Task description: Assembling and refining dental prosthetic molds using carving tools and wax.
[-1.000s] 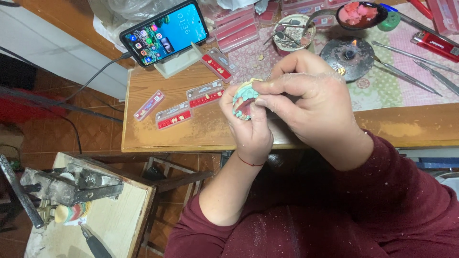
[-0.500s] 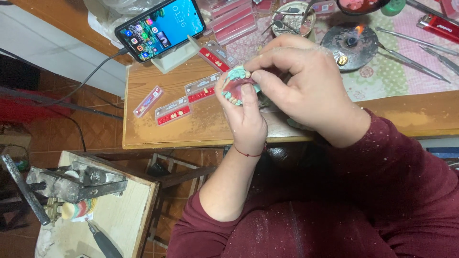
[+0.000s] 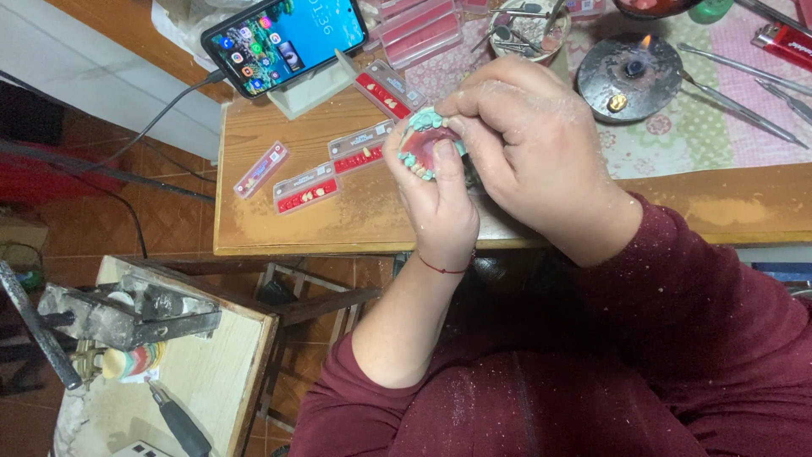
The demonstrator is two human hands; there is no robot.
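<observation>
A small dental model (image 3: 425, 140), teal with a pink wax centre and pale teeth along its edge, is held above the front edge of the wooden table (image 3: 288, 228). My left hand (image 3: 436, 199) grips it from below, thumb and fingers wrapped around it. My right hand (image 3: 529, 144) covers its right side, fingertips pinched on the teal rim. Both hands are dusted with white powder.
Several flat strips of artificial teeth (image 3: 303, 188) lie left of the hands. A phone (image 3: 283, 38) leans on a stand at the back. A small lit burner (image 3: 630, 72), metal hand tools (image 3: 744, 80) and a bowl (image 3: 529, 25) sit on a patterned cloth. A press (image 3: 127, 313) stands lower left.
The view has shifted a little, so the table appears higher in the picture. Both hands stay on the dental model, with the right fingers working slightly along its rim.
</observation>
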